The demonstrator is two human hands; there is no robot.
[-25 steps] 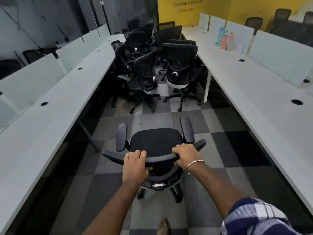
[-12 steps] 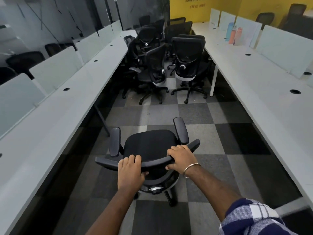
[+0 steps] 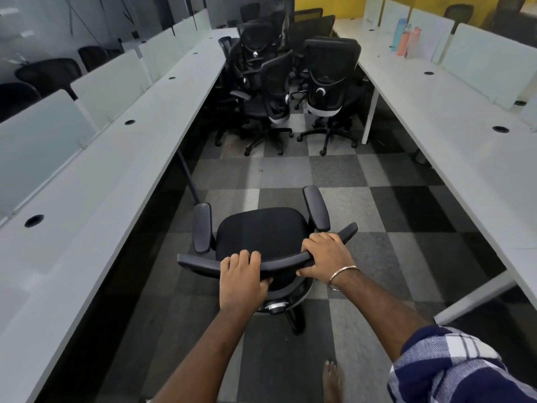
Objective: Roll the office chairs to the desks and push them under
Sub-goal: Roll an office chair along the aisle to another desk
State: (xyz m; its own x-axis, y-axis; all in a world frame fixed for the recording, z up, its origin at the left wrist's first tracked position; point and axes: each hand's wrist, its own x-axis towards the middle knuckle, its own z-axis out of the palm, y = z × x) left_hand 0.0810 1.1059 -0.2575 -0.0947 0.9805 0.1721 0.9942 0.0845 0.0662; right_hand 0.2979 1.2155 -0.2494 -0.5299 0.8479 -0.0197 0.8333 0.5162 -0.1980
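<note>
Head view, nearest first: a bare foot (image 3: 331,379) stands on the checkered carpet (image 3: 401,251), and a plaid sleeve (image 3: 453,370) covers the right upper arm. Both forearms reach forward to the office chair (image 3: 263,239) in the aisle. The left hand (image 3: 241,279) has its grip clenched over the chair's curved top rail (image 3: 286,261), fingers on top and thumb beneath; the right hand (image 3: 327,258), with a bangle (image 3: 341,274) at the wrist, grasps the same rail further right. A two-handed hold on the backrest likely gives steering control while rolling. The chair sits between the left worktop (image 3: 122,181) and the right worktop (image 3: 453,146), under neither, angled slightly right. Beyond, a cluster of chairs (image 3: 293,91) crowds the far aisle, probably awaiting placement. Bottles (image 3: 406,39) stand on the right worktop.
</note>
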